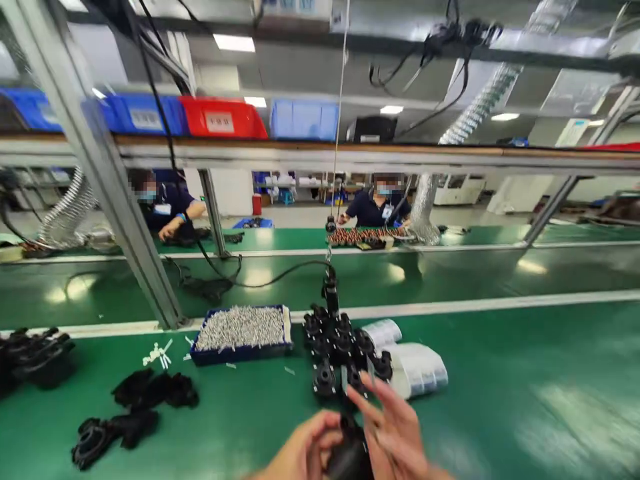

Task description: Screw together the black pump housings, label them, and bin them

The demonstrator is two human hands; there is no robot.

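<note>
At the bottom middle, my left hand curls round a black plastic part, whose lower end runs out of the picture. Close on its right is my right hand, with index and middle fingers stretched forward and blurred. Small silvery labels stand at those two fingertips; the thumb side is smeared by motion. Just beyond my hands, several round black housings stand grouped on the green bench. Curled sheets of silver labels lie to their right.
A blue tray of small metal pins stands left of the housings. Black parts lie at the left, near white bits. A black tool hangs on a cord. Metal posts frame the bench; two people work opposite.
</note>
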